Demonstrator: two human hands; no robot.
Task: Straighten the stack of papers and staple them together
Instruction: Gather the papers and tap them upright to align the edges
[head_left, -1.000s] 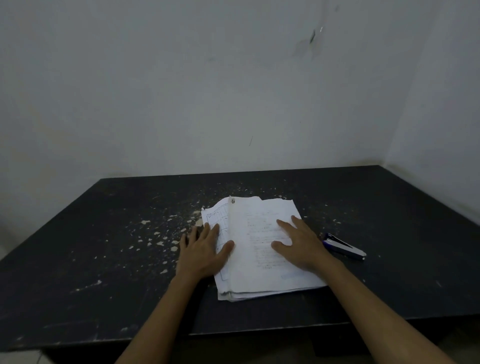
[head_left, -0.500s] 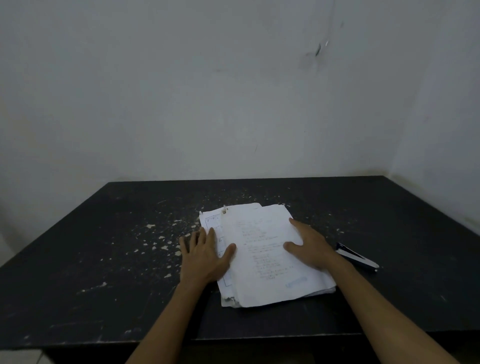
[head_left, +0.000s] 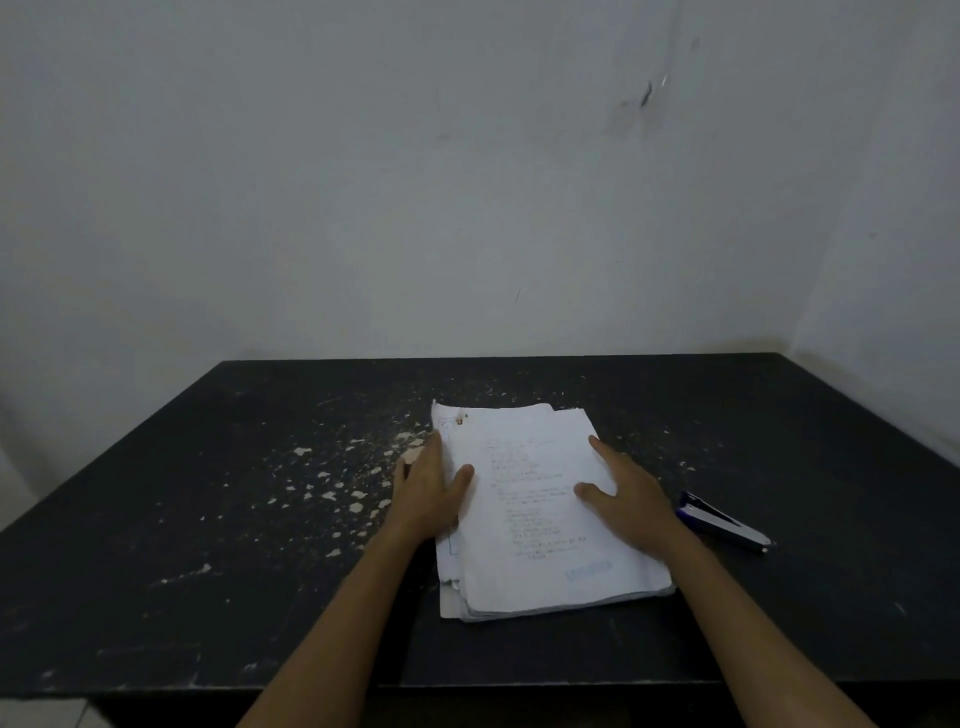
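Observation:
A white stack of papers (head_left: 530, 514) with faint printed lines lies on the dark table (head_left: 260, 519), its sheets slightly fanned at the left and near edges. My left hand (head_left: 428, 491) presses against the stack's left edge, thumb resting on the top sheet. My right hand (head_left: 626, 496) lies on the stack's right edge, fingers spread flat and thumb on the top sheet. A blue and black stapler (head_left: 719, 525) lies on the table just right of my right wrist, untouched.
The table top is black and scuffed, with pale chipped patches (head_left: 332, 488) left of the stack. White walls close the back and the right side. The table's near edge (head_left: 467, 688) runs below my forearms.
Both hands have slid outward from on top of the sheets to the stack's left and right edges. The sheets look more squared up. The camera has shifted slightly.

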